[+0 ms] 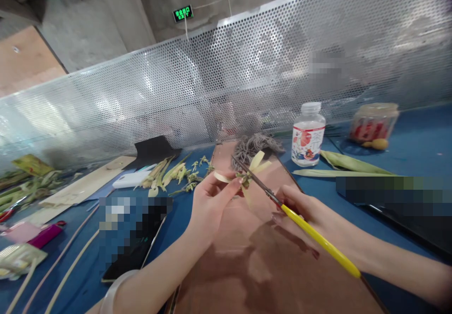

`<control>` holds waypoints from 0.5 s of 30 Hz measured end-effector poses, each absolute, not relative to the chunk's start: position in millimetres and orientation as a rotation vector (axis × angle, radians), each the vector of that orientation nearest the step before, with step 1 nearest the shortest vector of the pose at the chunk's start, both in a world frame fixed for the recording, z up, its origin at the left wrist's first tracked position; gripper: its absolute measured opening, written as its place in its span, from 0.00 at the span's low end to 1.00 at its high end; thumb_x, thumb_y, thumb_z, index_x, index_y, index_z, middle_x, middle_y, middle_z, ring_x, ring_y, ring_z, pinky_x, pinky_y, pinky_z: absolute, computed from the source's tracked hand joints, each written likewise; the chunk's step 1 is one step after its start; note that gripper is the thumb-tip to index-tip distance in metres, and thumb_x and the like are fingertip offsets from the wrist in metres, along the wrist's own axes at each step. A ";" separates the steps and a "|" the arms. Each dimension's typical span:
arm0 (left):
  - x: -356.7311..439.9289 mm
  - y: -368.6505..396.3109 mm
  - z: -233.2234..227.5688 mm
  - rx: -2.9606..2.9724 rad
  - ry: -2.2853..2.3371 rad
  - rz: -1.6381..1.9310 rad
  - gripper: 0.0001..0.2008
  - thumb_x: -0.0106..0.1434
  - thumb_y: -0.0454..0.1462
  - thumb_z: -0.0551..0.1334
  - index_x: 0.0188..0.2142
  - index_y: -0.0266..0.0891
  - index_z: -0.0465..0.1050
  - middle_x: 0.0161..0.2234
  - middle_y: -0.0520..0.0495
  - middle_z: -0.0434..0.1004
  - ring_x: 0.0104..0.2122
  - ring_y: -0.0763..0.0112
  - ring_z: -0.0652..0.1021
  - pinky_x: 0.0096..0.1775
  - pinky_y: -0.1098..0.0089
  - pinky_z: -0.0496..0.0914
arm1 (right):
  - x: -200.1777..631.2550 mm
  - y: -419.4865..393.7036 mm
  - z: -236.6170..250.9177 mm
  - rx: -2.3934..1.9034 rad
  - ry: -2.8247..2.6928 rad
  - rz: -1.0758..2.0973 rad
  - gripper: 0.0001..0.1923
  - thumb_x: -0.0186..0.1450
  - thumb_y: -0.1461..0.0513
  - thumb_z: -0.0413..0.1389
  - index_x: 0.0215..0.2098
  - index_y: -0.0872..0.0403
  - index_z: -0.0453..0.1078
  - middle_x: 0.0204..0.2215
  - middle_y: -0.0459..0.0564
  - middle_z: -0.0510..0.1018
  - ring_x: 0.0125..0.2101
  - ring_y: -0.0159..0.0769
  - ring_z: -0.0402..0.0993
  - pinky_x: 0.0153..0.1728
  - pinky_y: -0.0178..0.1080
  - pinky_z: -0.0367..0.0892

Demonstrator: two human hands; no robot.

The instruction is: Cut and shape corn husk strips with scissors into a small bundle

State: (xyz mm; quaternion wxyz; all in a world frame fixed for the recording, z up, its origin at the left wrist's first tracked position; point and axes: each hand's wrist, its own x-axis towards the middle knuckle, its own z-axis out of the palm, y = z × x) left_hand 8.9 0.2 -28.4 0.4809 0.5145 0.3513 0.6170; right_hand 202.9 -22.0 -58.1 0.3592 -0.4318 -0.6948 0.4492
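Observation:
My left hand (212, 201) is closed in a pinch on a small bundle of pale yellow leaf strips (260, 163) with a greenish knot at its middle. In my right hand (310, 215) are snips with a long yellow handle (318, 238). Their thin dark metal blades slant up and left across the bundle, by my left fingertips. Whether the blades touch the strips, I cannot tell. Both hands are above a brown wooden board (226, 271). Grey yarn-like strands (252, 147) lie in a heap at its far end.
Cut leaf pieces (173, 173) lie left of the board, near a dark phone (137, 243). A labelled white bottle (308, 137), a clear jar (374, 123) and long green leaves (356, 163) are at the right. Behind the blue table stands a perforated metal screen (212, 78).

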 end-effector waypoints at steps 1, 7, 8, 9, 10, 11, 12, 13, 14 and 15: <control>9.2 -0.4 -28.4 1.255 0.863 1.509 0.07 0.49 0.37 0.70 0.29 0.39 0.76 0.30 0.50 0.78 0.30 0.73 0.77 0.37 0.69 0.74 | 203.1 -21.8 -57.6 -1.117 -1.797 1.136 0.12 0.63 0.54 0.53 0.29 0.51 0.56 0.19 0.38 0.60 0.16 0.24 0.53 0.16 0.30 0.51; 10.0 -1.7 -28.5 1.277 0.857 1.510 0.07 0.50 0.36 0.69 0.30 0.39 0.76 0.30 0.50 0.78 0.30 0.72 0.77 0.37 0.68 0.74 | 205.2 -19.4 -57.7 -1.105 -1.881 0.976 0.14 0.63 0.54 0.52 0.25 0.52 0.56 0.19 0.40 0.59 0.20 0.27 0.53 0.19 0.32 0.50; 10.0 -1.8 -28.5 1.276 0.850 1.510 0.07 0.50 0.36 0.69 0.30 0.39 0.76 0.30 0.50 0.78 0.30 0.72 0.77 0.37 0.69 0.73 | 205.4 -19.0 -57.8 -1.103 -1.889 0.956 0.14 0.63 0.54 0.52 0.25 0.52 0.55 0.19 0.40 0.59 0.20 0.27 0.52 0.19 0.33 0.49; 10.0 -1.8 -28.5 1.274 0.845 1.510 0.07 0.50 0.36 0.69 0.30 0.39 0.76 0.30 0.50 0.78 0.30 0.72 0.77 0.37 0.69 0.73 | 205.5 -18.6 -58.0 -1.100 -1.896 0.941 0.14 0.63 0.54 0.51 0.25 0.52 0.55 0.19 0.40 0.58 0.20 0.27 0.52 0.19 0.33 0.49; 10.0 -1.9 -28.5 1.272 0.841 1.511 0.07 0.50 0.36 0.69 0.30 0.39 0.76 0.30 0.50 0.78 0.31 0.72 0.77 0.36 0.69 0.73 | 205.6 -18.3 -58.2 -1.101 -1.902 0.928 0.14 0.63 0.55 0.51 0.24 0.52 0.55 0.19 0.40 0.57 0.20 0.27 0.51 0.20 0.33 0.49; 10.0 -1.9 -28.5 1.270 0.838 1.512 0.07 0.50 0.36 0.69 0.30 0.39 0.76 0.30 0.50 0.78 0.31 0.72 0.77 0.36 0.69 0.74 | 205.6 -18.2 -58.5 -1.101 -1.907 0.917 0.14 0.63 0.55 0.51 0.24 0.52 0.54 0.19 0.40 0.57 0.21 0.28 0.51 0.20 0.33 0.49; 10.0 -2.0 -28.6 1.269 0.837 1.514 0.07 0.50 0.36 0.69 0.30 0.39 0.76 0.30 0.50 0.78 0.31 0.72 0.77 0.36 0.69 0.74 | 205.6 -18.2 -58.7 -1.103 -1.915 0.910 0.13 0.63 0.56 0.51 0.24 0.52 0.54 0.19 0.40 0.57 0.21 0.28 0.51 0.20 0.33 0.49; 10.0 -2.1 -28.6 1.270 0.836 1.513 0.07 0.51 0.36 0.69 0.30 0.40 0.76 0.30 0.50 0.78 0.31 0.72 0.77 0.36 0.69 0.74 | 205.6 -18.4 -59.0 -1.105 -1.925 0.904 0.13 0.63 0.57 0.51 0.24 0.52 0.54 0.20 0.40 0.56 0.21 0.28 0.51 0.20 0.33 0.49; 10.0 -2.1 -28.7 1.272 0.835 1.512 0.07 0.51 0.36 0.69 0.31 0.40 0.76 0.30 0.50 0.78 0.31 0.72 0.77 0.36 0.69 0.74 | 205.6 -18.7 -59.1 -1.112 -1.936 0.894 0.12 0.63 0.58 0.50 0.24 0.52 0.53 0.20 0.41 0.56 0.22 0.28 0.51 0.21 0.33 0.49; 10.0 -2.3 -28.8 1.274 0.835 1.511 0.07 0.51 0.36 0.69 0.31 0.40 0.76 0.30 0.50 0.78 0.31 0.72 0.77 0.36 0.69 0.73 | 205.6 -19.2 -59.1 -1.119 -1.948 0.885 0.12 0.63 0.59 0.50 0.24 0.52 0.53 0.20 0.41 0.56 0.22 0.28 0.51 0.21 0.34 0.49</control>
